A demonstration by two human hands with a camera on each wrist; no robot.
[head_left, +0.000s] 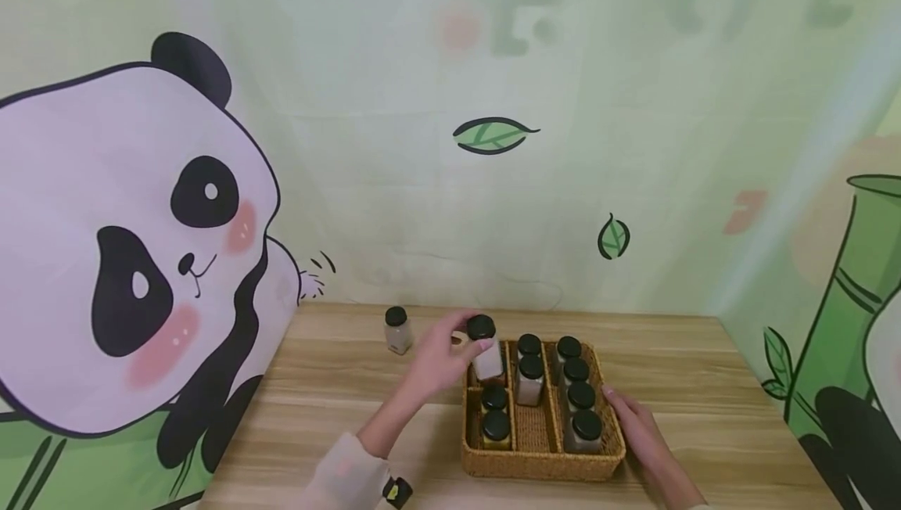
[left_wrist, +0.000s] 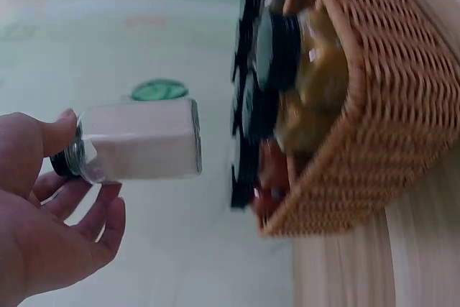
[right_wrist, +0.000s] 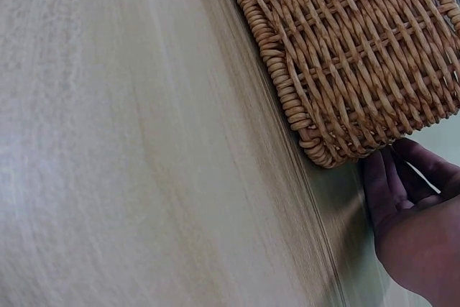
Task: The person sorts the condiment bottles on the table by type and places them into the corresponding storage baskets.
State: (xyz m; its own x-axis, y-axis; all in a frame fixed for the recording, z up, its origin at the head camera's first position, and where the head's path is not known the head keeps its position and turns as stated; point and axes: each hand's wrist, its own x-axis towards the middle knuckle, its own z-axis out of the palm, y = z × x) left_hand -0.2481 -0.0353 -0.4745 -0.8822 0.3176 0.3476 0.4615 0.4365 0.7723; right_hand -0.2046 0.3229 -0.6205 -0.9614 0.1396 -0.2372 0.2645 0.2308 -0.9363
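My left hand (head_left: 439,357) pinches a glass spice jar (head_left: 488,361) of pale powder by its black lid. In the head view the jar is upright, slightly tilted, over the back left compartment of a wicker basket (head_left: 542,465). The left wrist view shows the jar (left_wrist: 140,140) clear of the basket, its base facing the lids there. Against the basket's right side rests my right hand (head_left: 637,420). In the right wrist view this hand (right_wrist: 417,213) has its fingers extended at the basket wall (right_wrist: 359,55), partly hidden by it.
Black-lidded jars stand in the basket: two at front left, two in the middle, including a front one (head_left: 530,381), and several along the right. Another jar (head_left: 398,332) stands on the wooden table (head_left: 331,385) left of the basket. A panda-printed backdrop (head_left: 394,181) rises behind.
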